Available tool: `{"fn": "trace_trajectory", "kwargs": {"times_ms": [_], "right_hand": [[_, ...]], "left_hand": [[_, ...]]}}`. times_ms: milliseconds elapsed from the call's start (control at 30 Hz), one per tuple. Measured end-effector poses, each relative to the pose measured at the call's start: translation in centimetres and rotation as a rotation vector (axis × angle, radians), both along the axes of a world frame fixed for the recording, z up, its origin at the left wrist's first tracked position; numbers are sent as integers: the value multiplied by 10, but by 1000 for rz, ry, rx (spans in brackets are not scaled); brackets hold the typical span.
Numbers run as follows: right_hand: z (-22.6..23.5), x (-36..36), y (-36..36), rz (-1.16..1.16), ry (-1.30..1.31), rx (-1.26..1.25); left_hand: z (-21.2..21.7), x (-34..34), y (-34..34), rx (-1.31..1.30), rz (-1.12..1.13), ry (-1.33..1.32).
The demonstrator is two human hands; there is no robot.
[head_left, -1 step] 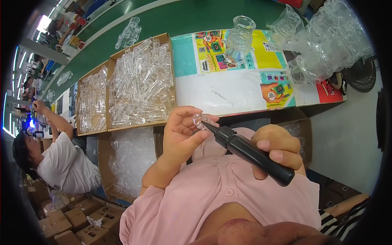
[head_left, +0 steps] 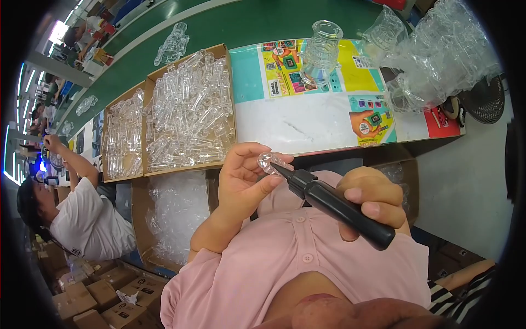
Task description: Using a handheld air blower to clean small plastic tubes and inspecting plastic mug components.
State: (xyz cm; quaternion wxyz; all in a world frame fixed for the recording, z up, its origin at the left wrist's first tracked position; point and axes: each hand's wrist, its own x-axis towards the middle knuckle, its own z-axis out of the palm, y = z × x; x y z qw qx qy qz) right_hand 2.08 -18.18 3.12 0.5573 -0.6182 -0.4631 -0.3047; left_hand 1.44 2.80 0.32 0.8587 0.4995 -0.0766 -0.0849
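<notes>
My left hand (head_left: 240, 183) pinches a small clear glass-like piece (head_left: 265, 160) between thumb and fingers, its round end facing up. In my right hand (head_left: 378, 191) is a black squeeze bottle (head_left: 342, 209) with a narrow pointed nozzle, held slanting with its base low on the right. The nozzle tip meets the rim of the clear piece, or lies right in front of it; touching or apart I cannot tell. Both hands are above my lap, just in front of the bench edge. Fingers partly cover the lower part of the clear piece.
Cardboard trays (head_left: 232, 101) of clear tubes stand left on the bench. A clear vase-shaped vessel (head_left: 322, 57) stands on the printed board (head_left: 296, 123); bagged clear vessels (head_left: 438, 57) lie at right. Below the bench is a box (head_left: 141, 219) with clear plastic. A co-worker (head_left: 90, 219) sits at left.
</notes>
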Motion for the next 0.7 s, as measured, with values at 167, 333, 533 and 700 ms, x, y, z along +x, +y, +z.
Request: {"fn": "trace_trajectory", "kwargs": {"times_ms": [167, 333, 533, 700], "right_hand": [[4, -5, 0, 41, 56, -24], [4, -7, 2, 12, 64, -31], [5, -8, 3, 13, 82, -16], [0, 4, 4, -36, -73, 13]], "left_hand": [[-1, -2, 2, 62, 30, -27], [-10, -1, 0, 251, 198, -194], [-12, 0, 2, 340, 250, -319], [-12, 0, 2, 305, 236, -339]]}}
